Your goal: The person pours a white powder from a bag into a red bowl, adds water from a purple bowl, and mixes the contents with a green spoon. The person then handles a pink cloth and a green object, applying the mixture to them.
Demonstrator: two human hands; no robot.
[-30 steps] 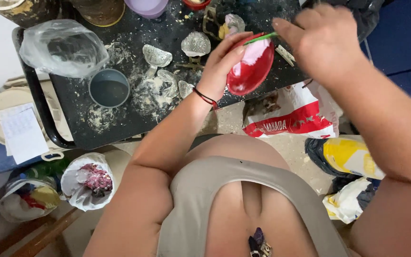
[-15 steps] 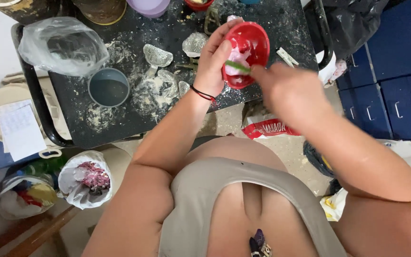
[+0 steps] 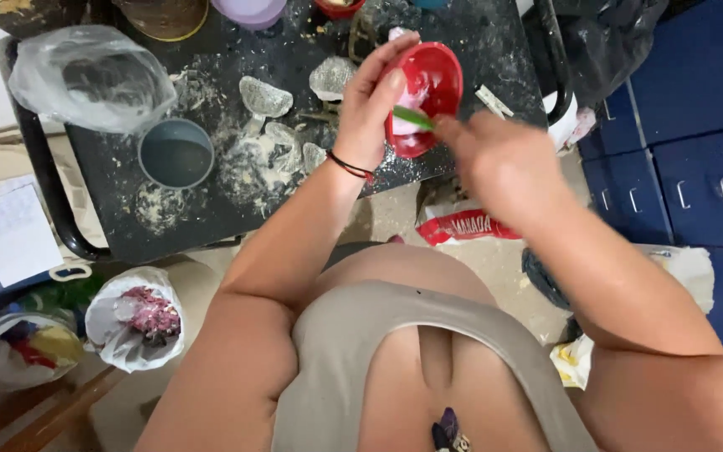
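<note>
My left hand [image 3: 374,100] grips a small red bowl [image 3: 438,79] by its rim, holding it tilted above the black table [image 3: 211,209]. White paste shows inside the bowl. My right hand [image 3: 504,163] holds a thin green stick [image 3: 412,119] whose tip reaches into the bowl. A dark band sits on my left wrist. On the table below lie several pale, shell-like plaster pieces [image 3: 265,98] amid white powder.
A grey cup of water [image 3: 176,153] stands at the table's left, beside a clear plastic bag [image 3: 89,75]. A red and white sack [image 3: 462,226] lies on the floor. Bags of coloured bits [image 3: 135,316] sit lower left; blue drawers [image 3: 696,125] stand at right.
The red bowl went from lower right to higher over the table. My right hand came down from the upper right and now works the green stick inside the bowl.
</note>
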